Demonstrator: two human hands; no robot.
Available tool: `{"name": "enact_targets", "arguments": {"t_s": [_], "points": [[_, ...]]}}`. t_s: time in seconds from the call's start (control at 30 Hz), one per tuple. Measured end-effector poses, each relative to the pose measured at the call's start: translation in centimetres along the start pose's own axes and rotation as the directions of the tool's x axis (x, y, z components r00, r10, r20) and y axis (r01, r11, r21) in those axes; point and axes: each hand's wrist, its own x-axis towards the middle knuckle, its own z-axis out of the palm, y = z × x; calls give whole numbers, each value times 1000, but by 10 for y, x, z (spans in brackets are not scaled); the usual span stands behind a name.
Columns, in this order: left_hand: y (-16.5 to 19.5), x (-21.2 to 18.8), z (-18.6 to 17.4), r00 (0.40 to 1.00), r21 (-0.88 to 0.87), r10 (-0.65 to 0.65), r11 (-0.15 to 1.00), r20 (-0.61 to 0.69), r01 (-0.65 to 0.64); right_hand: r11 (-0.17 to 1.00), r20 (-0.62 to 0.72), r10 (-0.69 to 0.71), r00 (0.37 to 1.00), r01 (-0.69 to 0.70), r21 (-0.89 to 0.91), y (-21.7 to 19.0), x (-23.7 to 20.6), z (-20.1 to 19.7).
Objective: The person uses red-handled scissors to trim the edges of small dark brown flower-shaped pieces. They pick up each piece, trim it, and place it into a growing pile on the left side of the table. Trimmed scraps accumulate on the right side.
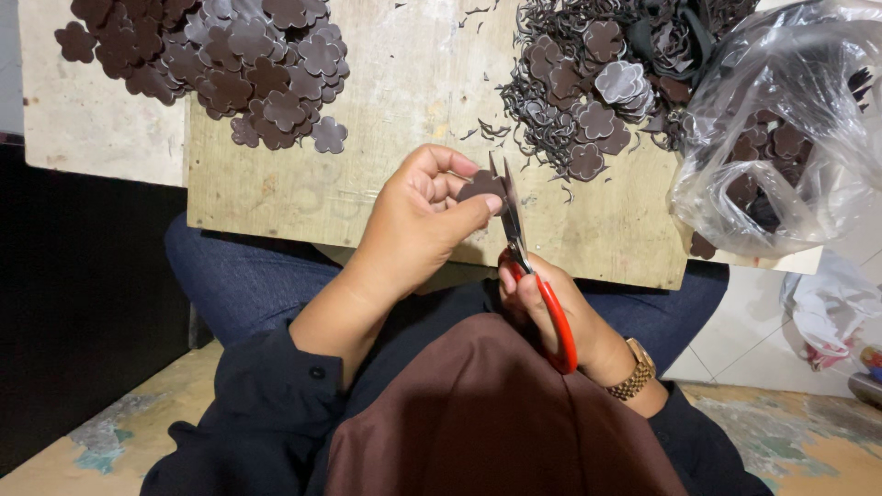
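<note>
- i see my left hand (418, 220) pinching a small dark brown flower-shaped piece (480, 186) between thumb and forefinger, fingers clamped on it, held just above the near edge of the wooden board (386, 92).
- my right hand (551, 308) is closed through the red handles of the scissors (524, 253), fingers wrapped tight; the blades point up and stand slightly apart, touching the right edge of the piece.
- i judge the step in hand to be trimming the outline of this one flower piece, mid-cut, with the piece not yet set down.
- far left on the board lies a heap of clean flower cut-outs (220, 64); these look finished to me.
- far right is a tangle of thin offcuts mixed with rougher pieces (588, 101), and beside it a clear plastic bag (781, 129) holding more of the same dark pieces.
- the next move, as i read it, calls for turning the piece a little with the left fingers so the blades follow the next petal curve, keeping the thumb clear of the edges.
</note>
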Motion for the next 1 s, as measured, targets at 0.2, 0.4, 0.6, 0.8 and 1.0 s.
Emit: {"name": "enact_targets", "arguments": {"t_s": [0.2, 0.4, 0.6, 0.8, 1.0], "points": [[3, 0, 1, 1000, -31, -3, 1000, 12, 3, 999, 30, -39, 999, 38, 38, 0, 1, 2], [2, -3, 1, 999, 24, -13, 1000, 34, 12, 998, 81, -53, 995, 49, 48, -1, 2, 0], [-2, -2, 1, 1000, -44, -8, 999, 22, 8, 999, 49, -50, 998, 49, 5, 1, 1, -2], [-2, -1, 1, 1000, -23, -19, 1000, -9, 19, 999, 47, -40, 998, 39, 26, 1, 0, -2], [-4, -1, 0, 1000, -45, 14, 999, -2, -14, 999, 39, -50, 998, 51, -9, 0, 1, -1]]}}
